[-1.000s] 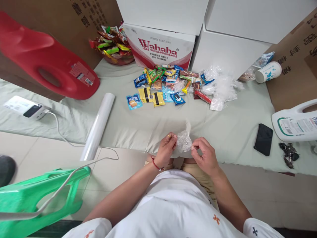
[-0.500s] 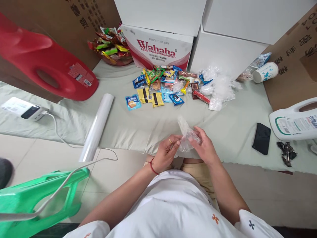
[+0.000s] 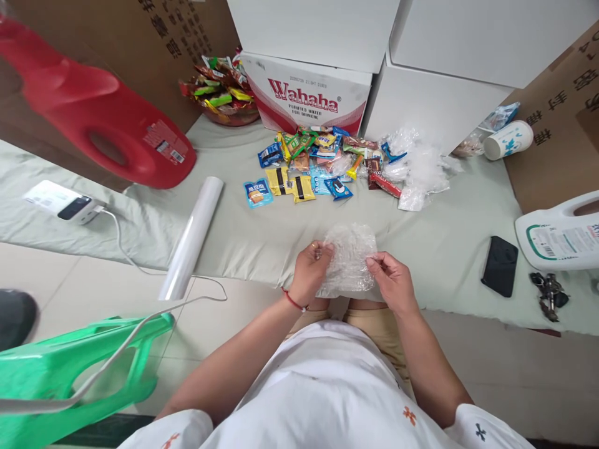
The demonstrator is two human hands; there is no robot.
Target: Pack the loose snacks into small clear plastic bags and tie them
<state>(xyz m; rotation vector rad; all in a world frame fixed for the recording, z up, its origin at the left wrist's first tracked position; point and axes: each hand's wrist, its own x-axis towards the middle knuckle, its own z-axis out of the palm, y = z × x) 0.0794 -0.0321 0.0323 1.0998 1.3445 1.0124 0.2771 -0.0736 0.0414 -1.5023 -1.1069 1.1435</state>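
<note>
A crinkled clear plastic bag is spread out between my two hands, just above the front edge of the cloth-covered surface. My left hand pinches its left side between thumb and fingers. At the right side, my right hand grips it the same way. Beyond the bag lies a pile of small wrapped snacks, with a blue packet and a yellow packet at its near side. More crumpled clear bags lie heaped right of the snacks.
A white roll, a red jug and a device with a cable lie on the left. Right are a phone, keys, a white bottle and a paper cup. Cartons stand behind; a green stool stands below left.
The bag was bunched up between my hands and is now opened out flat and wide. My right hand has gone from loosely spread fingers to a pinch on its edge.
</note>
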